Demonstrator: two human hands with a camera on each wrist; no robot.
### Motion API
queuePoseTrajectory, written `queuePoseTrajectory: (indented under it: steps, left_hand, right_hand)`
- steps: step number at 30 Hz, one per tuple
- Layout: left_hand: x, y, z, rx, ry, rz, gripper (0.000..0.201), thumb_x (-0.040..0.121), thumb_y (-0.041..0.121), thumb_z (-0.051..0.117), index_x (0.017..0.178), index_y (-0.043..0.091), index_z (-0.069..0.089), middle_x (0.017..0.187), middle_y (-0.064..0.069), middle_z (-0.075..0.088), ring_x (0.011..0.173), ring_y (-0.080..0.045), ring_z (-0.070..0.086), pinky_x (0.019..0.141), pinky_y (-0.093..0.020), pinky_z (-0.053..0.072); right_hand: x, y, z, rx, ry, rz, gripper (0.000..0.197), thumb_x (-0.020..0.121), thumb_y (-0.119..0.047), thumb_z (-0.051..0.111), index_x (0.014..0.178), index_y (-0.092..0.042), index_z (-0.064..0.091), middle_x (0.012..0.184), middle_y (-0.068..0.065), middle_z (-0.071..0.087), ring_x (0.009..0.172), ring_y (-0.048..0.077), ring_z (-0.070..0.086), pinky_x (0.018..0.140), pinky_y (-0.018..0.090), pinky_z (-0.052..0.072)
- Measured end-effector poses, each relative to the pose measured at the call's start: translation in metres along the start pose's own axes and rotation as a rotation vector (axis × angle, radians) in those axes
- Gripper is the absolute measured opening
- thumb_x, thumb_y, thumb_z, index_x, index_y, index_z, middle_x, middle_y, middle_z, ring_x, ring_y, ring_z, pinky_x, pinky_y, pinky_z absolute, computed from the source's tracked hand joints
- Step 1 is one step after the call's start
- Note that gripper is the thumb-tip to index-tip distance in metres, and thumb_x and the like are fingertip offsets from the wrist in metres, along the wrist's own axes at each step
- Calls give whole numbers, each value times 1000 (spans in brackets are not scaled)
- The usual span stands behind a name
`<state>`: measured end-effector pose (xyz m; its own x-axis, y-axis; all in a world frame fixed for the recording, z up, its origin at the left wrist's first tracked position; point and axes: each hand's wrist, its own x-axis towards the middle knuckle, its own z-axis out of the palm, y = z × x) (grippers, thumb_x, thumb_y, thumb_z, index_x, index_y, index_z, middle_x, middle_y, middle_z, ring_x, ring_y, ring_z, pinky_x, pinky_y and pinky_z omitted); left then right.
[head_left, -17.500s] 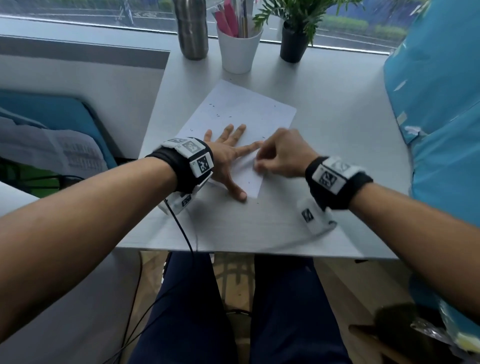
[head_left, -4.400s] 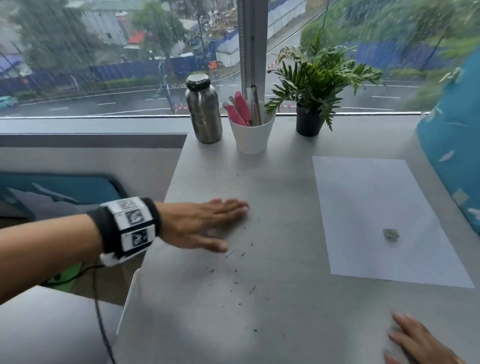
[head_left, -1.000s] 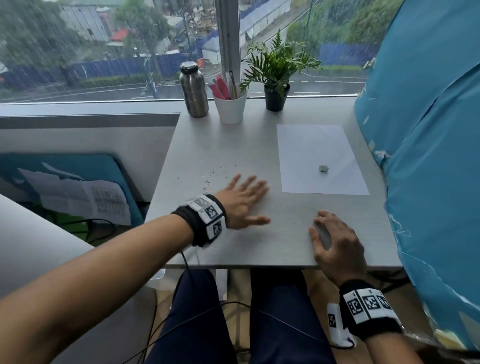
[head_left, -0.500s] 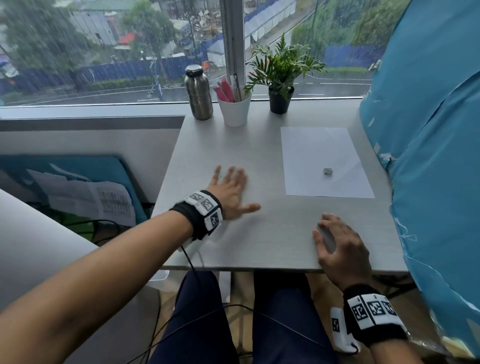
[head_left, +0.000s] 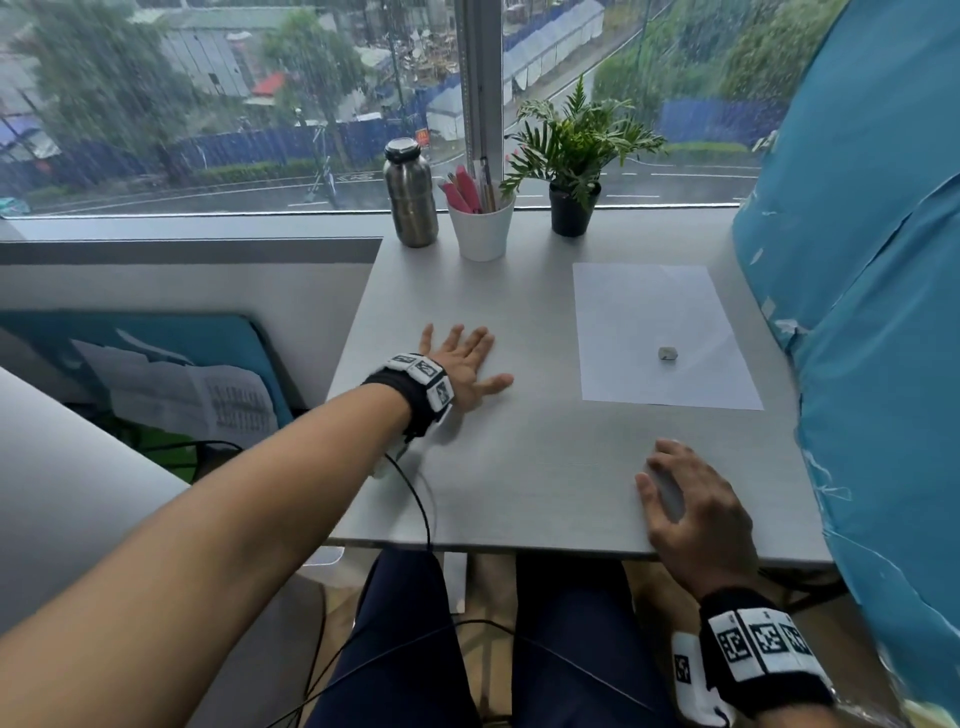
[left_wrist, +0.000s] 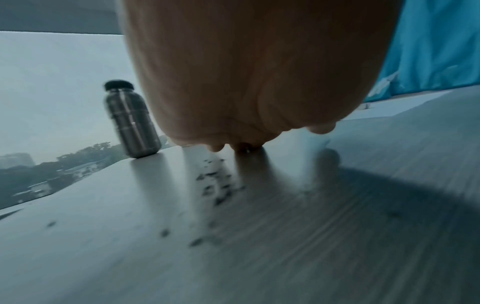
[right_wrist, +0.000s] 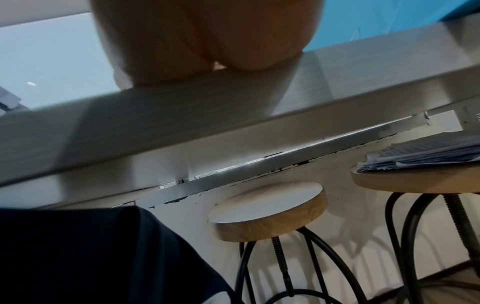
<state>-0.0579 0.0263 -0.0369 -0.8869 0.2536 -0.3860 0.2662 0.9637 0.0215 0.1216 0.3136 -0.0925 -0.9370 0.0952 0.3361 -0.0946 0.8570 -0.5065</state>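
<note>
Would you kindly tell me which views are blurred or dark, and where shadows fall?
Head view: sharp, with daylight through the rain-streaked window. Left wrist view: motion blur smears the table and specks; the left hand is backlit, its shadow falling beneath it. Right wrist view: the right hand is soft and backlit, shadowing the table edge; the stool is sharper.

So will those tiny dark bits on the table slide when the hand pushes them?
Probably yes: the dark bits look tiny and loose, so the flat left hand should sweep them easily. The table looks smooth, so they likely skid and scatter. Some may cling to skin.
</note>
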Motion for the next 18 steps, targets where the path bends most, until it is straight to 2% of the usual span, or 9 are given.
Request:
queuePoseTrajectory:
  steps: [5, 9, 10, 12, 14, 16, 18]
  left_hand:
    - [-27, -37, 5, 20, -19, -81, 89, 89, 77, 14, 156, 24, -7, 163, 7, -13, 149, -17, -15, 113, -52, -20]
    - [-39, -46, 2, 56, 24, -190, 102, 84, 82, 12, 156, 12, -6, 163, -3, -13, 149, -20, -16, 114, -52, -21]
    - [-39, -42, 2, 55, 55, -164, 101, 85, 82, 13, 156, 12, -7, 163, -3, -14, 149, -21, -16, 114, -52, -21]
    - [-32, -29, 1, 48, 91, -23, 95, 87, 79, 16, 156, 17, -8, 162, 0, -16, 149, -20, -17, 113, -52, -20]
    - [-20, -11, 0, 27, 71, 93, 91, 89, 77, 18, 156, 21, -8, 163, 3, -15, 149, -18, -17, 113, -51, -20]
    - [-6, 2, -1, -9, 23, 99, 89, 90, 76, 19, 156, 23, -6, 163, 6, -13, 149, -17, -15, 113, -50, -18]
    - [2, 3, -3, -27, -13, 46, 87, 91, 75, 20, 157, 24, -4, 163, 7, -11, 150, -16, -12, 114, -50, -18]
  right_hand:
    - [0, -1, -1, -1, -8, -3, 29, 84, -25, 69, 111, -13, 67, 128, 3, 63, 114, 23, 61, 97, 40, 51]
    - [1, -1, -2, 2, -8, -6, 29, 85, -25, 69, 111, -13, 67, 129, 3, 63, 114, 23, 60, 98, 39, 49]
    - [1, -1, -1, 2, -9, -5, 29, 85, -25, 69, 112, -13, 67, 129, 3, 63, 115, 23, 60, 98, 39, 49]
    - [1, -1, -1, -4, -16, -3, 30, 85, -25, 69, 112, -13, 67, 130, 3, 62, 116, 23, 60, 99, 40, 49]
    - [1, -1, -1, -8, -17, -3, 30, 85, -25, 69, 112, -13, 66, 130, 3, 62, 116, 23, 60, 99, 39, 48]
    - [1, -2, -2, -6, -15, -7, 29, 85, -24, 69, 112, -13, 66, 129, 4, 62, 114, 24, 60, 98, 38, 48]
    - [1, -2, -2, -2, -12, -9, 29, 84, -23, 69, 111, -12, 67, 129, 4, 63, 113, 25, 61, 97, 38, 48]
